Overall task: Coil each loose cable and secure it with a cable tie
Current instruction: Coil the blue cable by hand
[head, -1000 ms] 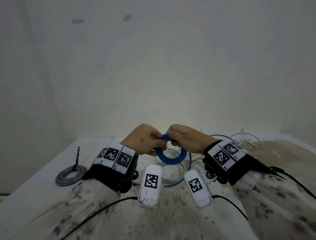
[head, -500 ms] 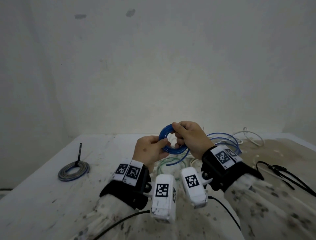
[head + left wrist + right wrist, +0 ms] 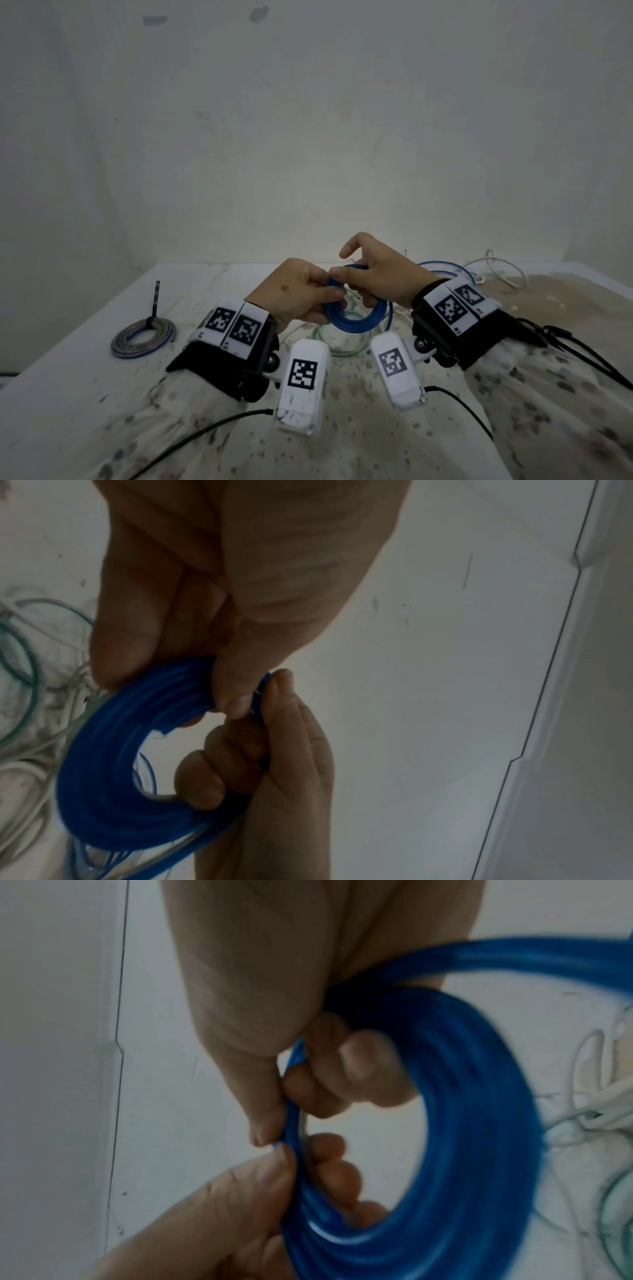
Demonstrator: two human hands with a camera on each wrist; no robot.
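L hand (image 3: 301,294) pinches blue cable coil (image 3: 352,317), frame ctr, above table | R hand (image 3: 373,274) pinches coil top, idx finger raised | risk: grip slips, loops spring apart w/o tie

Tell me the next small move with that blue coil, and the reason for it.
Probably wind one more turn onto the blue coil. Both the left hand and the right hand pinch it above the table, yet blue cable slack trails loose behind the right wrist, and no tie is visible on it, unlike the tied grey coil.
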